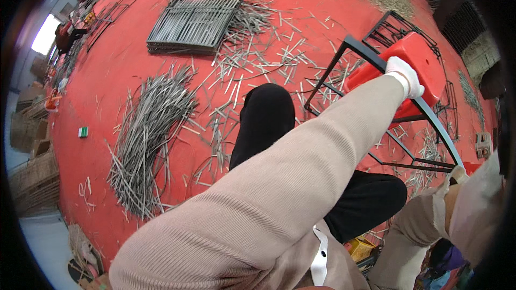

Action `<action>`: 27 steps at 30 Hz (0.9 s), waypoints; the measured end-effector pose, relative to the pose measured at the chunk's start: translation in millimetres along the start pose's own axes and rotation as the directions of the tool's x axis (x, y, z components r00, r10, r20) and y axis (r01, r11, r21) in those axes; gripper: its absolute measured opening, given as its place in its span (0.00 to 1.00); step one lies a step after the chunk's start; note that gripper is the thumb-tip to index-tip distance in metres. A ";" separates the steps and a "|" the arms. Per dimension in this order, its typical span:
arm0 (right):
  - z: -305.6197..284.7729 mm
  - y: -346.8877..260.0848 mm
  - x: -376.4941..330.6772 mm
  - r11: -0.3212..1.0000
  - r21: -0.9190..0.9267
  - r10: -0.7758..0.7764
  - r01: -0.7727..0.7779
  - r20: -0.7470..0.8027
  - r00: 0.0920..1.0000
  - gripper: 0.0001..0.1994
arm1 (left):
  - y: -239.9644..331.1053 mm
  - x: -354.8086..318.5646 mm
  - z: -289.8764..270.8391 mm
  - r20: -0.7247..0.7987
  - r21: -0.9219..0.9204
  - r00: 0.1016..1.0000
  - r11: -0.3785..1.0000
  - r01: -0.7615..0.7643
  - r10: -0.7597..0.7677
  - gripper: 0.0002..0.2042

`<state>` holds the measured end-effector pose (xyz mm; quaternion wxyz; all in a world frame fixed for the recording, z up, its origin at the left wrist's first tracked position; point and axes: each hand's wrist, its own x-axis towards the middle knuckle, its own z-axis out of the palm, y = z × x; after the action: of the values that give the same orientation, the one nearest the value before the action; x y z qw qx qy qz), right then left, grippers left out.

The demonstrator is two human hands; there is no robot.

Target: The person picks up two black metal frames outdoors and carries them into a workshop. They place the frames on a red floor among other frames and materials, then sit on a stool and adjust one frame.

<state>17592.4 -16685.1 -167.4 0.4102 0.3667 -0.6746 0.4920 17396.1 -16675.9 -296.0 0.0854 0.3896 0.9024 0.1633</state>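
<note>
My left arm reaches across to the right. My left hand (404, 77), in a white glove, is closed around the top bar of a black metal frame (436, 123) made of thin square tubes. The frame stands tilted in front of a red plastic stool (419, 56), partly covering it. At the lower right edge is my right hand (478, 207), in a pale, blurred glove close to the frame's lower corner. Its fingers cannot be made out, nor can I tell whether it touches the frame.
Grey strips lie in a large bundle (153, 139) on the red floor (91, 166), with loose strips scattered around. Slatted metal panels (196, 21) are stacked farther off. More dark frames (400, 27) stand behind the stool. A yellow container (360, 248) sits beside my leg.
</note>
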 end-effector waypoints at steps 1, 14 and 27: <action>-3.7 -5.5 -4.0 1.000 -0.007 0.018 -0.018 -0.016 1.000 0.13 | 0.6 -1.2 -0.2 0.015 -0.012 1.000 1.000 0.010 -0.010 0.29; -33.6 -46.7 -51.0 0.968 -0.082 0.212 -0.238 -0.246 0.946 0.13 | 2.1 -11.1 -2.4 0.021 -0.010 0.999 1.000 0.027 -0.027 0.28; -45.6 -35.8 -62.0 0.901 -0.055 0.379 -0.430 -0.383 0.843 0.13 | 7.1 -17.2 1.7 -0.144 -0.032 0.988 0.998 -0.059 0.054 0.26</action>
<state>17657.8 -16644.3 -202.9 0.4390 0.0891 -0.6818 0.5784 17413.1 -16683.4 -294.5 0.0230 0.4007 0.8916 0.2095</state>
